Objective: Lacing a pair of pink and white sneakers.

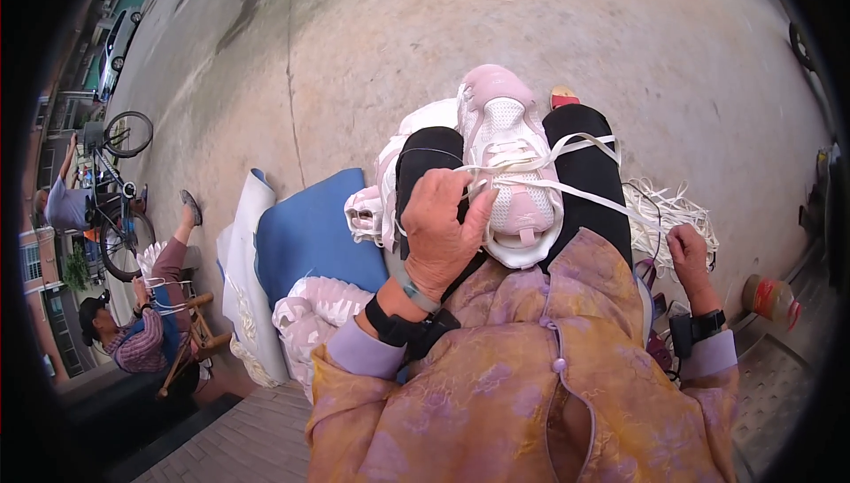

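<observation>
Left hand [440, 233] pins the pink-and-white shoe [509, 169] on the lap, pinching the lace at the eyelets, right hand [689, 255] closed on the white lace [584, 195], pulling sideways — tug too hard and the shoe could slip off.

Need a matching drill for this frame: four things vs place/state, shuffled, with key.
Things:
1. left hand
2. right hand
3. pink and white shoe
4. blue sheet

Place or state:
A. spread on the ground at the person's left
B. resting on the lap, between the black-clad knees
C. out at the right side, pulling a white lace taut
D. gripping the near end of the shoe, pinching the laces

Pairs: 1-D, 2-C, 3-B, 4-A
</observation>
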The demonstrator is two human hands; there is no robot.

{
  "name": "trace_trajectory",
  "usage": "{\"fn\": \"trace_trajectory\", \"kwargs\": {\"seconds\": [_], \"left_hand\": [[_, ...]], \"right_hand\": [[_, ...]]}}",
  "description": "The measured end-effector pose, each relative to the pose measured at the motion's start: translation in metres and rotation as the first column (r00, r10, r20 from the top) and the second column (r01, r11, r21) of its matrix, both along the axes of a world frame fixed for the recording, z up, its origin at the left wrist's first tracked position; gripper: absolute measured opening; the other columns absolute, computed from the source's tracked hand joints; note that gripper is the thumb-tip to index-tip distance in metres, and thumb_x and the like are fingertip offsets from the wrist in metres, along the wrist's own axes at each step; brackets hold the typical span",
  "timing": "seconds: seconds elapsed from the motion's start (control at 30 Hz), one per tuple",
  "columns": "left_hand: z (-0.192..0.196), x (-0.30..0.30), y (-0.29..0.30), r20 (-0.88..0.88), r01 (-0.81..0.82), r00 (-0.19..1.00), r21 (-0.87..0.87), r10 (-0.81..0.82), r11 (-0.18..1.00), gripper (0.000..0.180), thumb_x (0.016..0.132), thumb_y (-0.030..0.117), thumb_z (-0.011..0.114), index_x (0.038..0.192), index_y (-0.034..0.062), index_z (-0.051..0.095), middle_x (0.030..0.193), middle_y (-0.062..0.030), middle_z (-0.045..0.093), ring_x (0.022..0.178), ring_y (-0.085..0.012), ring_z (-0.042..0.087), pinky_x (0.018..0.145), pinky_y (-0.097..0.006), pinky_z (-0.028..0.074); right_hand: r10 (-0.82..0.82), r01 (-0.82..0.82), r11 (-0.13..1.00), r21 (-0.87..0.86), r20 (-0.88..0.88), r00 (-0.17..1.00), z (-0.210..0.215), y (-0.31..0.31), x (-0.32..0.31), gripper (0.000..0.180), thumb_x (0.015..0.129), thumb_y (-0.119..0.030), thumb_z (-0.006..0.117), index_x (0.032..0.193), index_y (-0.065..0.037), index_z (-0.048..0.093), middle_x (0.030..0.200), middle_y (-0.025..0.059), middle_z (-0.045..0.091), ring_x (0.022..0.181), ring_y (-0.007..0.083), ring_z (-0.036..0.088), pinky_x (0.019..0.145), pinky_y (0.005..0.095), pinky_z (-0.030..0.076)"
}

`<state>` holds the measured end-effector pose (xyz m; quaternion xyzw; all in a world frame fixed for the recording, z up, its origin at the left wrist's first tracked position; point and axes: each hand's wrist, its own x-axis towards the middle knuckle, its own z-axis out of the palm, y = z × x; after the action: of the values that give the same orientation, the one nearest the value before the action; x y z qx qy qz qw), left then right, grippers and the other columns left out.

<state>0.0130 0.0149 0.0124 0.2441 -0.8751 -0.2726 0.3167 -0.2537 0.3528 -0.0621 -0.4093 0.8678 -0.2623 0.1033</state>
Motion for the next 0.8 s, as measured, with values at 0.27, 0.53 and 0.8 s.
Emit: {"fn": "trace_trajectory", "kwargs": {"seconds": [0.27, 0.53, 0.8], "left_hand": [[-0.008, -0.014, -0.032, 0.139, 0.137, 0.982, -0.066, -0.127, 0.988, 0.016, 0.078, 0.006, 0.061, 0.093, 0.0017, 0.057, 0.096, -0.0128, 0.06, 0.09, -0.0313, 0.055, 0.077, -0.039, 0.043], [-0.009, -0.009, -0.026, 0.134, 0.126, 0.982, 0.032, -0.129, 0.991, 0.007, 0.079, 0.001, 0.056, 0.084, 0.0018, 0.052, 0.08, -0.0123, 0.056, 0.075, -0.0325, 0.054, 0.067, -0.039, 0.042], [0.004, -0.007, -0.04, 0.191, 0.22, 0.97, -0.442, -0.149, 0.87, 0.024, 0.072, -0.003, 0.054, 0.096, 0.0009, 0.056, 0.073, -0.0093, 0.05, 0.065, -0.0257, 0.052, 0.059, -0.036, 0.043]], "right_hand": [[0.275, -0.279, 0.96, 0.032, -0.297, 0.914, 0.06, -0.107, 0.032, 0.025, 0.07, -0.007, 0.067, 0.093, -0.005, 0.058, 0.088, 0.0092, 0.056, 0.085, 0.0288, 0.054, 0.075, 0.0394, 0.04], [0.389, -0.452, 0.86, -0.236, -0.268, 0.881, 0.079, -0.166, 0.07, 0.036, 0.067, -0.008, 0.069, 0.101, -0.005, 0.058, 0.093, 0.0098, 0.058, 0.09, 0.0287, 0.055, 0.078, 0.0393, 0.041], [0.518, -0.527, 0.831, -0.178, -0.099, 0.85, 0.084, -0.19, 0.076, 0.034, 0.07, -0.009, 0.069, 0.103, -0.007, 0.058, 0.079, 0.0052, 0.055, 0.078, 0.0237, 0.055, 0.07, 0.0373, 0.039]]}}
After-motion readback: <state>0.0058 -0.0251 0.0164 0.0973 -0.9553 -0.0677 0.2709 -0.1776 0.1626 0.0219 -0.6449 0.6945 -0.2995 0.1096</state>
